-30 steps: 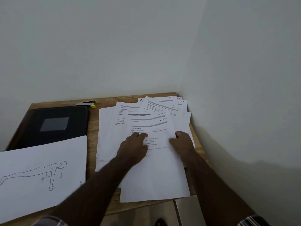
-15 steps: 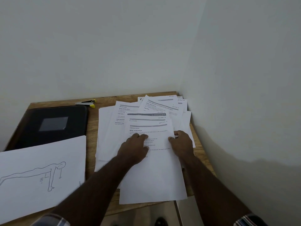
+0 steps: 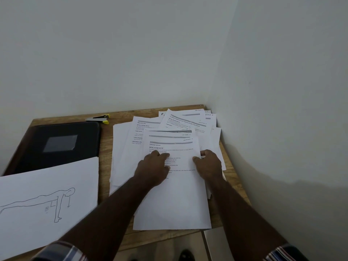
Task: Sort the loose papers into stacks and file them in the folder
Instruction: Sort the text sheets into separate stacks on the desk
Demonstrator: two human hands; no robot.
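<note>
Under both hands point(image 3: 180, 166), top sheet point(image 3: 175, 194) w/ R thumb at edge.

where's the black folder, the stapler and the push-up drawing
black folder point(image 3: 56, 146), head view, middle of its cover
stapler point(image 3: 98, 119), head view, its dark body
push-up drawing point(image 3: 47, 204), head view, the sketched figure's torso

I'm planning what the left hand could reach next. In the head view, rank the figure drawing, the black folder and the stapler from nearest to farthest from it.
From the left hand, which rests on the printed pages:
1. Figure drawing, to its left at the table's near edge.
2. Black folder, farther left and toward the wall.
3. Stapler, at the table's far edge by the wall.
</note>
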